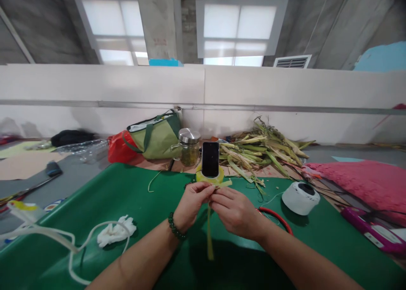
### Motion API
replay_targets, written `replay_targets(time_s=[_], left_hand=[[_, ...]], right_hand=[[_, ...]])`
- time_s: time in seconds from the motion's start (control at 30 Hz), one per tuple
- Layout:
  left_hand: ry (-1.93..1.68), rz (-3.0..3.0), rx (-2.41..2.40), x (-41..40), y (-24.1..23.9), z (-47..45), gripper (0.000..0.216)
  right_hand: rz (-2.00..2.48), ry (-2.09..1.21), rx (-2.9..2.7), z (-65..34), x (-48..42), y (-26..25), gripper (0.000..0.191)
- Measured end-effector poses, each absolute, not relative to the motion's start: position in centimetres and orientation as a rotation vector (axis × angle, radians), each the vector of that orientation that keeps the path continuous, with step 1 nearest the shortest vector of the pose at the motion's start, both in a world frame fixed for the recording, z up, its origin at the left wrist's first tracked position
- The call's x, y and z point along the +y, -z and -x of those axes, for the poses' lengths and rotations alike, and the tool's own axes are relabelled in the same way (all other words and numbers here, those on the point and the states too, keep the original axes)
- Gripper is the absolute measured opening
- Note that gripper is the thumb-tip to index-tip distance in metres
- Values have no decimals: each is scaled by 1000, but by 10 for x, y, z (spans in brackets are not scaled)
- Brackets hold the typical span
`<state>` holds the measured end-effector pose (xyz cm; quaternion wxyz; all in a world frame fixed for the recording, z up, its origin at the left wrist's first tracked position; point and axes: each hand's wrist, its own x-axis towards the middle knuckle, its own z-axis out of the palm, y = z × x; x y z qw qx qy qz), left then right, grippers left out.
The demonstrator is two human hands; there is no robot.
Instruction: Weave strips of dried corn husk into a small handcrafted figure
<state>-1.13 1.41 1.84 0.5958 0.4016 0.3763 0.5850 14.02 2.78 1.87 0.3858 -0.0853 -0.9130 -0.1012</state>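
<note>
My left hand (192,203) and my right hand (234,211) meet over a green mat (133,197), both pinched closed on a thin yellow-green leaf strip (209,235) that hangs down between them. A dark bead bracelet sits on my left wrist. Just beyond the hands a black phone (210,159) stands upright on a yellow-green holder (209,179).
A pile of green and dry leaves (263,148) lies behind the mat on the right. A lidded glass jar (189,147), a green bag (155,135) and a red bag stand at the back. A white roll (300,197), a red ring (275,217), a pink cushion (364,182) and white cord (63,239) surround the mat.
</note>
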Motion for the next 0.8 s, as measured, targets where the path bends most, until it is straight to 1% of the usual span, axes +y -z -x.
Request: replay_targets(time_s=[0.1, 0.2, 0.23, 0.33, 0.43, 0.57, 0.73, 0.8], left_hand=[[-1333, -1069, 954, 14, -18, 12, 25], [-1250, -1205, 1001, 12, -17, 10, 20], [-1227, -1261, 1015, 11, -16, 8, 18], [-1194, -1417, 1049, 9, -13, 4, 15], [-1147, -1403, 1044, 9, -12, 2, 15], [-1073, -1319, 1037, 9, -14, 3, 20], [-917, -1243, 980, 7, -17, 5, 24], [-851, -1242, 935, 6, -16, 5, 23]], right_hand=[[307, 12, -2147, -148, 32, -23, 22], [625, -201, -1994, -153, 37, -26, 7], [726, -273, -1989, -152, 38, -26, 7], [899, -554, -2000, -148, 41, -23, 16], [920, -846, -1933, -145, 44, -21, 17], [898, -1172, -1812, -147, 48, -25, 21], [831, -1367, -1729, -149, 48, -32, 20], [801, -1438, -1735, -148, 47, -32, 22]])
